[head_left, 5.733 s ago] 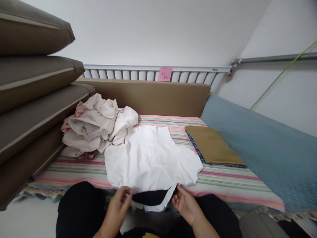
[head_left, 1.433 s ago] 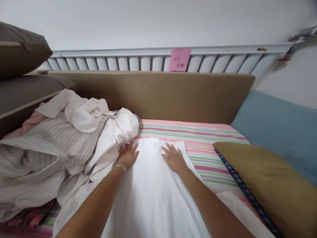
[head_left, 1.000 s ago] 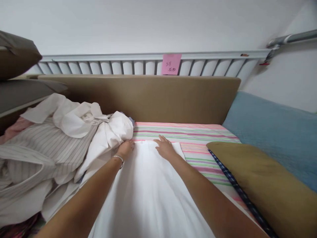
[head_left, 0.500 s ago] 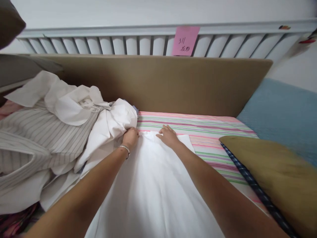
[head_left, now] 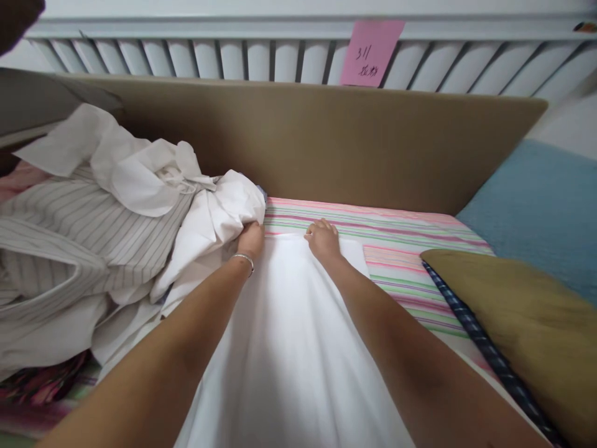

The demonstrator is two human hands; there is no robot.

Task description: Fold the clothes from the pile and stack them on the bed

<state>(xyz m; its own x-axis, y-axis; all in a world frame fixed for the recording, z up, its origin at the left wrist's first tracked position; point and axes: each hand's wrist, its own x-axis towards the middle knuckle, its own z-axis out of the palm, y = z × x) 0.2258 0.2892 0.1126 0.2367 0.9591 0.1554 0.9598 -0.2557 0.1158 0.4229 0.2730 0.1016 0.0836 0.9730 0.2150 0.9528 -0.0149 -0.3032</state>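
A smooth white cloth (head_left: 293, 323) runs from the bottom edge up the middle of the view, over a striped sheet (head_left: 396, 239). At its far left corner, my left hand (head_left: 252, 239) is closed on the cloth's edge, a silver bracelet at the wrist. My right hand (head_left: 323, 238) has its fingers curled over the far edge, right of the middle, gripping the cloth there. Between the two hands the edge is fairly straight. Against my left hand lies a heap of white garments (head_left: 219, 211).
Striped clothing (head_left: 140, 249) lies in the heap on the left. Behind stands a brown board (head_left: 326, 143), with a pink note (head_left: 372, 53) on the white slatted rail above it. A folded olive-brown cloth (head_left: 522, 311) lies on the right, before blue fabric (head_left: 545, 205).
My right hand has gone from loosely spread fingers to curled on the cloth's far edge. My left hand keeps its grip. The whole view has shifted slightly.
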